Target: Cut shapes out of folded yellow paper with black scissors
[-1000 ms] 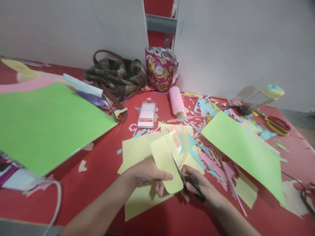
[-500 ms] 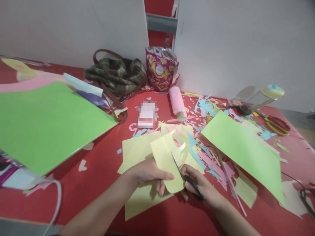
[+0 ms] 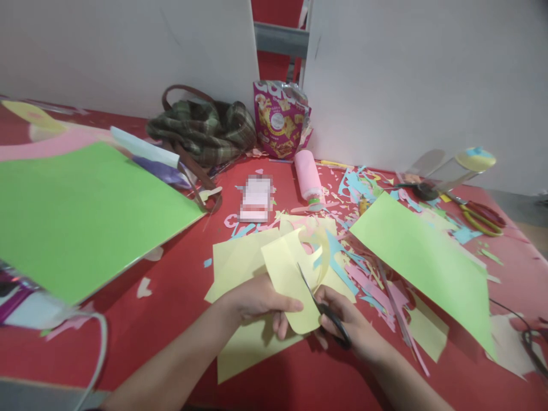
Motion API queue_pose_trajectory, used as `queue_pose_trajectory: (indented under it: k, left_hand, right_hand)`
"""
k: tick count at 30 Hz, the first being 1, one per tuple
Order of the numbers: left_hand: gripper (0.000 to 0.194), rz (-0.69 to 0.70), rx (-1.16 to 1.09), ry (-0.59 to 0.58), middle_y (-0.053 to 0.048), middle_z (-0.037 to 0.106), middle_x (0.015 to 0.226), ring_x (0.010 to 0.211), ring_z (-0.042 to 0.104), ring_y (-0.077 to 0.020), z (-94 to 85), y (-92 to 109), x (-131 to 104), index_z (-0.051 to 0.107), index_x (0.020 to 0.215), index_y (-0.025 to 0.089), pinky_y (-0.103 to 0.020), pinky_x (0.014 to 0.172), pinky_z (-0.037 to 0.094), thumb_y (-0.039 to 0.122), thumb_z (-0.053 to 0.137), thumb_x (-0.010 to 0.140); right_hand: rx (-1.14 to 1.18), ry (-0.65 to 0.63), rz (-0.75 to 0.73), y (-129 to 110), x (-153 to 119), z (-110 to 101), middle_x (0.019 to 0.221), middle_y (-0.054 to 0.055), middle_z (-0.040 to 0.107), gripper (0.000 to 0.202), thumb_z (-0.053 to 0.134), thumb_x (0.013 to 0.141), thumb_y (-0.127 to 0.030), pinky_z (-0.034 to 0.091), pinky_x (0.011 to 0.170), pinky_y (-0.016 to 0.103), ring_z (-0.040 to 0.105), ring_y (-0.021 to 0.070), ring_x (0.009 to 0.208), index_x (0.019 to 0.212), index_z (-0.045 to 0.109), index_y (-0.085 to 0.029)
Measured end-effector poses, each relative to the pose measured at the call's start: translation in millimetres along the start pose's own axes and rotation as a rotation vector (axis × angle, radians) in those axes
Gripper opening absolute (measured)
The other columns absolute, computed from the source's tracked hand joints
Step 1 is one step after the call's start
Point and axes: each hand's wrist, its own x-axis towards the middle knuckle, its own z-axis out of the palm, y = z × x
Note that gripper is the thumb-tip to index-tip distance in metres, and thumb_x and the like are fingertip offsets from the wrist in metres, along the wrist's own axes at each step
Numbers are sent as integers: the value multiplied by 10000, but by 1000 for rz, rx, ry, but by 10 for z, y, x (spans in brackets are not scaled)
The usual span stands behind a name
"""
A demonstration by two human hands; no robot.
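My left hand (image 3: 269, 305) pinches a pale yellow sheet of paper (image 3: 285, 271), thumb on top and fingers underneath. The sheet has a rounded lower corner, and a curled strip (image 3: 321, 260) hangs off its right side. My right hand (image 3: 342, 319) is closed round the black handles of a pair of scissors (image 3: 334, 322). Their blades lie along the yellow sheet, pointing up and left. Beneath both hands, more yellow paper (image 3: 240, 354) is spread on the red table (image 3: 171, 342).
Green sheets lie at left (image 3: 94, 222) and right (image 3: 428, 268). Paper scraps (image 3: 368, 279) litter the right side. Farther back are a pink bottle (image 3: 307, 174), a snack bag (image 3: 280, 120), a plaid cloth bag (image 3: 205, 128), a blurred pale rectangle (image 3: 256, 197), a clear bottle (image 3: 458, 171) and other scissors (image 3: 483, 220).
The scissors' handles have shifted very slightly to the left, and the blades' angle looks a little different. My left hand and the yellow sheet are almost where they were.
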Motion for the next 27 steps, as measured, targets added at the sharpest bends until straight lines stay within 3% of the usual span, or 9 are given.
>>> queue_pose_trajectory:
  k: [10, 23, 27]
  left_hand:
    - [201, -3, 3, 15, 1, 576, 350, 279, 520, -95, 10, 1, -10, 591, 707, 54, -110, 273, 374, 217, 649, 605]
    - [195, -17, 7, -5, -4, 589, 379, 290, 525, -97, -9, 12, -12, 596, 715, 60, -121, 282, 379, 208, 658, 604]
    - [196, -29, 11, -2, -11, 581, 364, 289, 525, -98, -24, 6, -12, 600, 697, 50, -120, 279, 372, 217, 654, 611]
  right_hand:
    - [6, 12, 4, 1, 14, -9, 563, -53, 470, 282, 597, 707, -351, 365, 412, 187, 468, 47, 384, 742, 380, -174]
    - [-35, 40, 30, 14, 3, -18, 463, -82, 455, 315, 618, 673, -375, 345, 364, 173, 454, 53, 339, 711, 380, -172]
    - [-15, 56, 37, -15, 16, -7, 464, -83, 460, 309, 630, 668, -352, 292, 336, 145, 457, 46, 330, 698, 385, -166]
